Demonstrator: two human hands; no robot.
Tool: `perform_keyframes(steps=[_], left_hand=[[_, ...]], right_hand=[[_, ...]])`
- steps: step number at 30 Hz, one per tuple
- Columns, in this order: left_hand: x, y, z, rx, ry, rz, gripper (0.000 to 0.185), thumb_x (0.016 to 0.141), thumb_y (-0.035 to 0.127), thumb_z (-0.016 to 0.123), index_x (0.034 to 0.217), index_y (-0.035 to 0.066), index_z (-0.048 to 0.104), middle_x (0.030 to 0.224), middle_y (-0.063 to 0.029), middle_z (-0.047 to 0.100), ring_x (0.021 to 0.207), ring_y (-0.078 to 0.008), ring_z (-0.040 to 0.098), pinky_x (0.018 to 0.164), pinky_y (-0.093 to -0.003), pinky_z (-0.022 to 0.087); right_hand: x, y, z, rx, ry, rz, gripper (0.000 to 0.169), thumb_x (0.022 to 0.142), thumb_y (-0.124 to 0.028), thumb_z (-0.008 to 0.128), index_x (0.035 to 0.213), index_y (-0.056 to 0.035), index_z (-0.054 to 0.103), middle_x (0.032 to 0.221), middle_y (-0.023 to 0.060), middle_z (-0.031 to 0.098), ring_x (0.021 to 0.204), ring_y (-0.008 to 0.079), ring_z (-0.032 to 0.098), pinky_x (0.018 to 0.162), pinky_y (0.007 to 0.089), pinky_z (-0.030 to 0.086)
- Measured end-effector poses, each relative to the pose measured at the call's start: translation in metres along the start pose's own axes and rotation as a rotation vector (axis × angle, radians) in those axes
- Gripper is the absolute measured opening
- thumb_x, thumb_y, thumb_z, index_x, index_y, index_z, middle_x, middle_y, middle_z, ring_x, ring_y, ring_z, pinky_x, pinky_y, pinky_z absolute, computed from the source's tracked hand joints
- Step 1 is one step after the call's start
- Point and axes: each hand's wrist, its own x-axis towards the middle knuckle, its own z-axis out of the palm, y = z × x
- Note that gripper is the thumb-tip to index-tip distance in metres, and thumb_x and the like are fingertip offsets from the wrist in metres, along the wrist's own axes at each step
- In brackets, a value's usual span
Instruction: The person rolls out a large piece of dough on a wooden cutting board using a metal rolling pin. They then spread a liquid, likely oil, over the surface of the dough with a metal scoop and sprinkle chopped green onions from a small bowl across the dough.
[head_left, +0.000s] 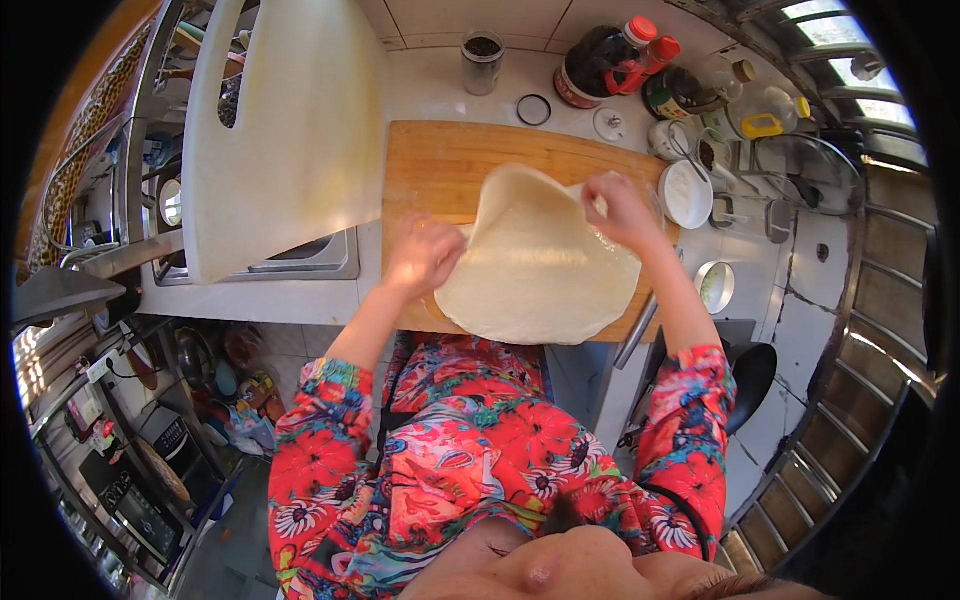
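Observation:
A wide, thin sheet of pale dough (536, 292) lies across a wooden cutting board (435, 172), its near edge reaching the board's front edge. The far part of the sheet is raised and bends over toward me, with a glossy patch showing on its surface. My left hand (427, 253) pinches the sheet at its left side; the fingers are slightly blurred. At the far right of the sheet, my right hand (619, 210) grips the edge between thumb and fingers. A metal rolling pin (636, 332) rests at the board's right front edge, partly past it.
An upright white plastic cutting board (300, 142) stands at the left, before a sink (315, 259). Behind the board are a glass jar (482, 64), a dark lid ring (534, 110) and sauce bottles (600, 64). Rightward sit a bowl of white powder (685, 196) and a small bowl with green bits (714, 287).

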Motion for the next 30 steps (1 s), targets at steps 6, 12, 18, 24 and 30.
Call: perform_keyframes(steps=[6, 12, 18, 24, 30], left_hand=[[-0.046, 0.023, 0.008, 0.22, -0.226, 0.106, 0.03, 0.072, 0.026, 0.075, 0.101, 0.019, 0.068, 0.106, 0.0046, 0.061, 0.108, -0.0154, 0.054, 0.102, -0.0402, 0.037], [-0.041, 0.022, 0.041, 0.236, -0.219, 0.281, 0.018, 0.076, 0.024, 0.069, 0.093, 0.017, 0.07, 0.097, 0.0045, 0.063, 0.102, -0.0156, 0.057, 0.099, -0.0375, 0.039], [-0.026, 0.019, 0.053, 0.205, -0.307, 0.128, 0.008, 0.08, 0.023, 0.069, 0.084, 0.016, 0.07, 0.088, 0.0026, 0.066, 0.089, -0.0189, 0.063, 0.088, -0.039, 0.046], [0.001, -0.017, 0.033, -0.799, -0.138, -0.605, 0.008, 0.087, 0.013, 0.065, 0.093, 0.008, 0.068, 0.085, -0.0001, 0.065, 0.083, -0.014, 0.06, 0.072, -0.03, 0.049], [0.026, -0.039, 0.033, -0.36, 0.419, -0.758, 0.041, 0.088, 0.014, 0.065, 0.127, 0.006, 0.055, 0.111, -0.0112, 0.058, 0.099, -0.0216, 0.056, 0.085, -0.036, 0.047]], right_hand=[[-0.107, 0.001, 0.042, -0.376, -0.067, -0.155, 0.013, 0.076, -0.005, 0.062, 0.087, -0.0092, 0.064, 0.093, 0.0054, 0.061, 0.095, 0.0247, 0.058, 0.087, 0.0399, 0.045], [-0.109, 0.007, 0.069, -0.42, -0.011, -0.321, 0.01, 0.076, -0.011, 0.063, 0.085, -0.0094, 0.066, 0.091, 0.0026, 0.061, 0.092, 0.022, 0.058, 0.089, 0.0396, 0.046], [-0.091, 0.007, 0.059, -0.367, -0.148, -0.303, 0.002, 0.075, -0.01, 0.063, 0.074, -0.0093, 0.065, 0.084, 0.0026, 0.062, 0.086, 0.0202, 0.059, 0.082, 0.0353, 0.047], [-0.012, 0.009, 0.036, 0.055, -0.052, 0.089, 0.016, 0.074, -0.016, 0.062, 0.074, -0.001, 0.065, 0.071, 0.0107, 0.065, 0.066, 0.03, 0.061, 0.063, 0.04, 0.049], [0.067, 0.034, 0.037, -0.171, 0.351, 0.04, 0.026, 0.078, -0.018, 0.066, 0.101, -0.0051, 0.068, 0.101, 0.0113, 0.067, 0.096, 0.03, 0.061, 0.085, 0.0414, 0.046]])
